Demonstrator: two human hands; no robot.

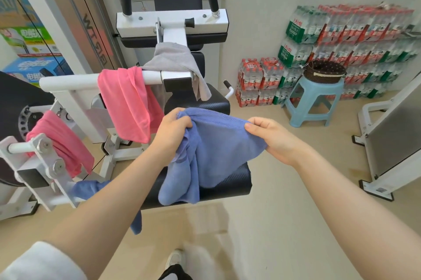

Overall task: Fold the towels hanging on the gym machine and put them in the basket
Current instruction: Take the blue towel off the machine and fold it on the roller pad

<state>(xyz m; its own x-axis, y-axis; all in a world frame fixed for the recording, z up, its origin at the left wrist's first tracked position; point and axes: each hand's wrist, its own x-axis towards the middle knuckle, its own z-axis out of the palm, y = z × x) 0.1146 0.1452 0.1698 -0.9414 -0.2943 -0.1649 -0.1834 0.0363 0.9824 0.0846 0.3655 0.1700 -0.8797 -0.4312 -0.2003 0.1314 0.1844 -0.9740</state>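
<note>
Judging from the head view, the only one: task is at an early stage, first fold not yet made.

Blue towel point(211, 154) is held up over the black seat pad point(230, 183) of the gym machine point(170, 24), near centre. Left hand point(174, 130) is clenched round a bunched top corner; right hand point(271, 136) pinches the opposite top edge between thumb and fingers. Cloth is stretched between both hands, lower part hanging crumpled and touching the pad. No fold line is seen yet.

Still draped on the machine:
- pink towel point(127, 104) over the white horizontal bar, left of centre
- second pink towel point(61, 143) over the near-left arm
- grey towel point(175, 61) over the central post, further back
- second blue towel point(95, 191) on the low near-left rail, partly hidden by the left forearm

Basket point(324, 71) is set on a light-blue stool point(314, 97), far right, well apart from the hands, in front of stacked bottled-water packs point(355, 47). Its inside cannot be read from this angle, so towels already delivered cannot be confirmed.

Estimate: one towel in hand, four left hanging; folding and every visible basket drop remain.
</note>
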